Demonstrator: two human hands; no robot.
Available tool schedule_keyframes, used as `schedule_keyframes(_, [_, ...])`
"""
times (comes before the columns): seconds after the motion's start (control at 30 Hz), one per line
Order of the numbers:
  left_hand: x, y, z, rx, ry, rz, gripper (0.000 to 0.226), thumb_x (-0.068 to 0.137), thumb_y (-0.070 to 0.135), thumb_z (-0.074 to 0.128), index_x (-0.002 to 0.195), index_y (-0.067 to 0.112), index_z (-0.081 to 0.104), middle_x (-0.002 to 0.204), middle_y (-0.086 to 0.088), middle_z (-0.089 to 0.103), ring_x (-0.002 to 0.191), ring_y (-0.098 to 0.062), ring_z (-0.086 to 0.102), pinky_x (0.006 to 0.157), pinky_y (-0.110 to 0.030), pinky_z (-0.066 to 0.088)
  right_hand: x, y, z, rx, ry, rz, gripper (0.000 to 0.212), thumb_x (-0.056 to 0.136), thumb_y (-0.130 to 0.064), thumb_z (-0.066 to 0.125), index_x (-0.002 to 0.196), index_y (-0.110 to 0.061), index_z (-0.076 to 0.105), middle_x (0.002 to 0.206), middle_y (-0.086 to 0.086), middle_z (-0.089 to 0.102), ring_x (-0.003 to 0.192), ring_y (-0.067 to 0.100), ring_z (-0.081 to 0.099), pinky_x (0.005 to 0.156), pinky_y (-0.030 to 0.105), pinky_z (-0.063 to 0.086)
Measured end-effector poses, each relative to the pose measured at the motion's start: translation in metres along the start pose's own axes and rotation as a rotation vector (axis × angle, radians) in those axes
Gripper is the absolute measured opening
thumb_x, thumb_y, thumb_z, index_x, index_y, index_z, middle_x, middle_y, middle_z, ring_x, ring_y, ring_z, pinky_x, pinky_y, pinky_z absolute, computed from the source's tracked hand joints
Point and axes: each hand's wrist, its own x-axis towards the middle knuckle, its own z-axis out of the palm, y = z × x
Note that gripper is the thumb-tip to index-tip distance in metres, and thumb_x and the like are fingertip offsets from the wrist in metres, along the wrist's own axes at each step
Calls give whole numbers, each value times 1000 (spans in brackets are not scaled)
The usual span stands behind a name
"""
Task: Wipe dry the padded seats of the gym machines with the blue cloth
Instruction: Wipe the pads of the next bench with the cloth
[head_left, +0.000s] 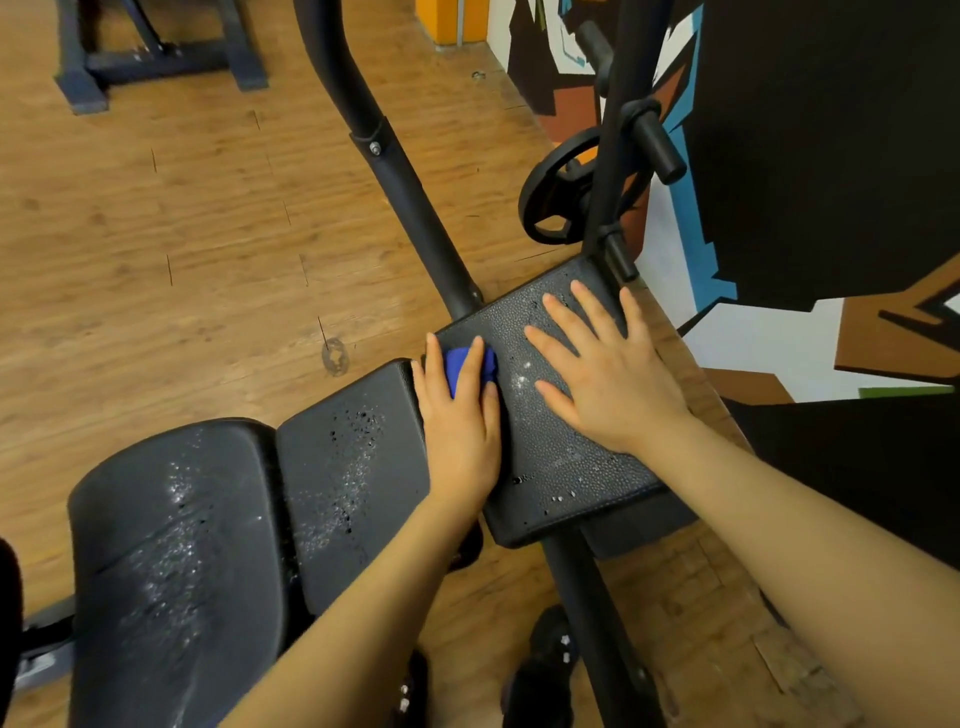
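The blue cloth (465, 366), bunched small, lies under the left hand (460, 426) at the left edge of the far seat pad (561, 457), which carries scattered water droplets. The left fingers (470, 364) curl loosely over the cloth and press it to the pad, so only a patch of blue shows between them. The right hand (605, 374) rests flat on the same pad, fingers straight and spread, holding nothing; it appears to steady the pad.

To do this step well, the cloth should probably be opened out for wider contact, then drawn in overlapping strokes across the pad toward the droplets beside the right hand, which must lift clear to expose the part it covers. The middle pad (353, 478) and the near pad (176, 561) are also beaded with water and appear not yet dried. A weight plate (553, 197) hangs on the black frame (415, 208) beyond, over a wooden floor (182, 234).

No brand, label or legible writing shows on the pads or frame.
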Motion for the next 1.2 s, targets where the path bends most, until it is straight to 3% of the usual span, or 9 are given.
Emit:
schedule_keyframes(0.23, [46,4,-3,104,0,10,46,102,21,45,148,25,39,163,-8,9,149,-36,2,119,-48,14,1,-1,2,0,-17,-1,62,95,-52,29,147,-21,41,156,13,32,147,36,19,112,66,18])
schedule_keyframes(0.67, [-44,2,12,25,63,-56,50,98,23,42,147,24,40,163,-9,9,148,-36,17,109,-57,35,3,-2,-1,9,-33,-9,62,95,-51,28,147,-20,43,156,14,32,146,37,21,112,66,19])
schedule_keyframes(0.83, [-47,0,10,13,18,-22,53,97,38,32,147,22,41,163,-7,5,150,-35,5,119,-53,20,2,-2,-2,15,-38,2,63,94,-52,26,146,-20,43,156,13,33,146,37,21,112,66,20])
schedule_keyframes(0.97, [-10,0,2,64,17,38,49,100,30,39,149,22,39,163,-8,6,149,-36,-1,119,-44,9,2,-1,-3,17,-31,6,64,94,-52,25,146,-20,43,156,13,33,146,36,22,112,66,19])
schedule_keyframes(1.2, [-3,5,10,92,45,-31,47,99,26,40,145,24,44,163,-7,11,149,-38,5,118,-44,14,2,-1,1,7,-2,3,63,94,-52,27,146,-20,44,155,14,34,146,37,23,112,66,21])
